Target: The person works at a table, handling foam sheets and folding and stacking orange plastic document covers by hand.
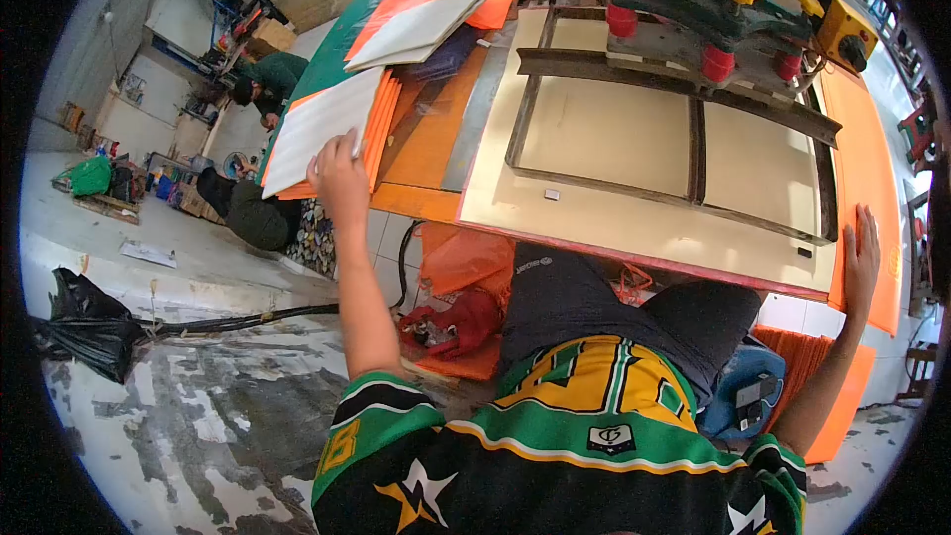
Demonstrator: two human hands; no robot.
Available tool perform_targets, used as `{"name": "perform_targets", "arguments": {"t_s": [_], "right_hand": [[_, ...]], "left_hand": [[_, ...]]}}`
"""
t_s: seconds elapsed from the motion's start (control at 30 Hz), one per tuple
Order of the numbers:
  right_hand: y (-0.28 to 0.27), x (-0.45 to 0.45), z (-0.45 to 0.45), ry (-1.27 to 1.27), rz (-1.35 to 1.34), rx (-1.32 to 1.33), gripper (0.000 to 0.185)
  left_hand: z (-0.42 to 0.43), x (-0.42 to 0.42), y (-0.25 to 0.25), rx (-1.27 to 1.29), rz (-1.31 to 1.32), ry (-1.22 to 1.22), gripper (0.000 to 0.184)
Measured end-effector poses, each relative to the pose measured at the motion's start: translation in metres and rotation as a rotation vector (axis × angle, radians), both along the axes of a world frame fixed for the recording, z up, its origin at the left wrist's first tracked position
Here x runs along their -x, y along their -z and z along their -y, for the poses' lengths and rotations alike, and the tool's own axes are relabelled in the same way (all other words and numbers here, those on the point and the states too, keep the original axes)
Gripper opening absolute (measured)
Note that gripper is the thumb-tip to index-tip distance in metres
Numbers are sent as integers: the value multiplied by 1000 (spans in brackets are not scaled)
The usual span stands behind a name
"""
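My left hand (340, 173) lies at the right edge of a stack of white sheets (322, 129), its fingers bent against the edge. Orange sheets (383, 129) show under the white ones. At the far right, my right hand (862, 253) rests with fingers stretched out on an orange sheet (874, 178) beside the cream board (604, 200). A dark metal frame (697, 154) with two openings lies on this board, and a metal bar (684, 86) crosses over it. It cannot be made out whether the left fingers grip a sheet.
A machine (693, 15) with red cups and yellow knobs stands over the board's far side. More white sheets (421, 25) lie beyond the stack. A person (272, 79) is at the upper left. Orange bags (466, 263) hang below the table's near edge.
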State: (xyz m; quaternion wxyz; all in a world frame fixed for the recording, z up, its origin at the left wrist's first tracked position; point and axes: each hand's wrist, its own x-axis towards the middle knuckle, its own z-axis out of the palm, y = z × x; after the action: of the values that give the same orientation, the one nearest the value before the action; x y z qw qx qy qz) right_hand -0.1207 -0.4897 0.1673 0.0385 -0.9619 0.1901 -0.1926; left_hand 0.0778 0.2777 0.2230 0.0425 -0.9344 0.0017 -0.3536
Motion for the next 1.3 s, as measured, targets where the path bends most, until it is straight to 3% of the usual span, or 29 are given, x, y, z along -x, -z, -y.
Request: {"name": "perform_targets", "arguments": {"t_s": [0.33,0.5,0.7,0.83,0.9,1.0,1.13,1.17,1.3], "right_hand": [[-4,1,-3,7,-8,-41,50],[1,-1,3,5,-18,-6,50],[-1,1,2,0,-17,-22,50],[-6,1,-7,18,-19,-30,50],[-2,1,-1,17,-16,-31,50],[1,0,4,17,-19,-21,50],[5,2,6,12,-3,-17,49],[5,2,6,9,-5,-20,49],[4,1,7,2,-8,-7,49]], "left_hand": [[-33,34,-100,-113,338,182,24],[-2,-13,-125,-204,445,359,29],[47,-119,-102,-239,530,588,31],[73,-165,-61,-122,325,674,26],[76,-184,-29,81,82,671,28],[91,-182,-5,213,-87,713,41],[92,-159,0,78,-147,690,63],[89,-149,-2,77,-150,686,63],[67,-82,-21,516,-14,552,47]]}}
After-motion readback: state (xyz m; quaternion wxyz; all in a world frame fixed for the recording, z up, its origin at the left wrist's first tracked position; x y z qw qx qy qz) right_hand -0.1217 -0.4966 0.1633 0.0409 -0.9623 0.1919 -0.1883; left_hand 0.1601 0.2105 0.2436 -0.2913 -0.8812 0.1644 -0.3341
